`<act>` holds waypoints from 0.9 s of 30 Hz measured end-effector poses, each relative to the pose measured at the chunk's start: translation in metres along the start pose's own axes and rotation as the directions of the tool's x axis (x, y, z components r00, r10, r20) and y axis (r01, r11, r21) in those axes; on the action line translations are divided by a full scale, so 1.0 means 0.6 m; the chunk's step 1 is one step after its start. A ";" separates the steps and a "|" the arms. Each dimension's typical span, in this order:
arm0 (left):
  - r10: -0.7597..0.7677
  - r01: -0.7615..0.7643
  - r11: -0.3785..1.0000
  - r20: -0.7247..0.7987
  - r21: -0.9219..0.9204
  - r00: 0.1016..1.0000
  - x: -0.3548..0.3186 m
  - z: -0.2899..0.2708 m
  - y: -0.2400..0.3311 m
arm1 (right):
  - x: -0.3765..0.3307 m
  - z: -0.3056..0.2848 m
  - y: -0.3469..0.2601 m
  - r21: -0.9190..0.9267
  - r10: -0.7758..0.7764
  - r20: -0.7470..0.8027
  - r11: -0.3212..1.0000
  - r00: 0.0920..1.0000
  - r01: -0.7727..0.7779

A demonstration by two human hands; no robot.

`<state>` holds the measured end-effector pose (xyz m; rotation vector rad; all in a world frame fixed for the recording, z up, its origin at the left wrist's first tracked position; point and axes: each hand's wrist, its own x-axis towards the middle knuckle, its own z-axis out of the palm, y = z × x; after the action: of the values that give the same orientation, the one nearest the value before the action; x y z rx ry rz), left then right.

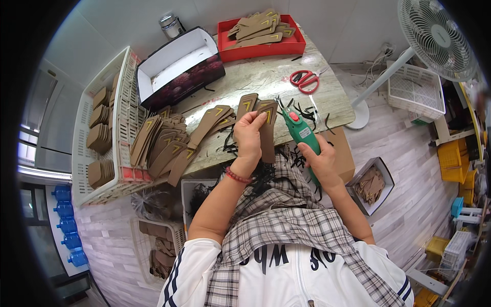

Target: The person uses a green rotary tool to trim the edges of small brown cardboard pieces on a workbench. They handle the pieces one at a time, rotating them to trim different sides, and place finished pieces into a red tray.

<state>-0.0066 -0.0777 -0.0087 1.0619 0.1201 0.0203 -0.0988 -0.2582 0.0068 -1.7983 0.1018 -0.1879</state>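
Observation:
My left hand [248,137] pinches a flat brown piece [267,137] with a yellow V-shaped mark, held upright above the table's near edge. Wrapped in my right hand [322,159] is a green cordless electric cutter [302,130] with a red button; its tip is close beside the brown piece, and whether they touch I cannot tell. Black trimmed strips [307,110] lie around the tool and hang over my lap. To the left, similar brown pieces [163,142] spread in an overlapping pile. Red-handled scissors [305,82] rest farther back on the table.
A white plastic crate [120,158] with stacked brown pieces stands left of the table [327,92]. At the back are a dark open box [186,79] and a red tray [263,50] of brown pieces. A fan [434,38] and an open floor box [384,197] are on the right.

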 end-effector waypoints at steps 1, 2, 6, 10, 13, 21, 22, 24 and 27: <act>0.010 -0.010 1.000 0.003 -0.005 1.000 0.002 0.000 0.005 | -0.001 -0.001 -0.001 0.005 0.010 0.006 1.000 1.000 -0.010; 0.019 -0.019 1.000 0.006 -0.010 1.000 0.001 0.000 0.009 | -0.003 -0.001 -0.003 -0.008 0.003 0.007 1.000 1.000 -0.003; 0.061 -0.064 0.996 0.055 0.064 0.997 0.002 0.001 0.016 | -0.004 -0.005 -0.006 -0.069 -0.017 0.013 0.997 1.000 0.018; 0.062 -0.081 0.979 0.106 0.185 0.992 0.009 -0.008 0.024 | -0.004 -0.011 -0.011 -0.066 -0.034 0.036 0.997 0.999 0.037; 0.096 -0.130 0.965 0.154 0.229 0.983 0.014 -0.012 0.035 | -0.005 -0.017 -0.021 -0.029 0.022 0.072 0.999 0.997 -0.020; 0.054 -0.175 0.889 0.283 0.423 0.958 0.029 -0.032 0.073 | 0.000 -0.034 -0.004 -0.170 -0.069 0.118 0.981 0.991 0.089; 0.044 -0.183 0.873 0.301 0.452 0.953 0.030 -0.034 0.080 | 0.001 -0.036 -0.004 -0.190 -0.080 0.125 0.976 0.989 0.103; 0.044 -0.226 0.822 0.337 0.523 0.940 0.037 -0.037 0.091 | 0.002 -0.039 -0.009 -0.172 -0.065 0.158 0.981 0.985 0.093; 0.001 -0.233 0.808 0.395 0.541 0.919 0.051 -0.047 0.097 | 0.006 -0.045 -0.014 -0.142 -0.067 0.198 0.985 0.978 0.097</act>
<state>0.0234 -0.0225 0.0257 1.6709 -0.3177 -0.1160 -0.1007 -0.2829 0.0211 -1.9639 -0.0994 -0.0648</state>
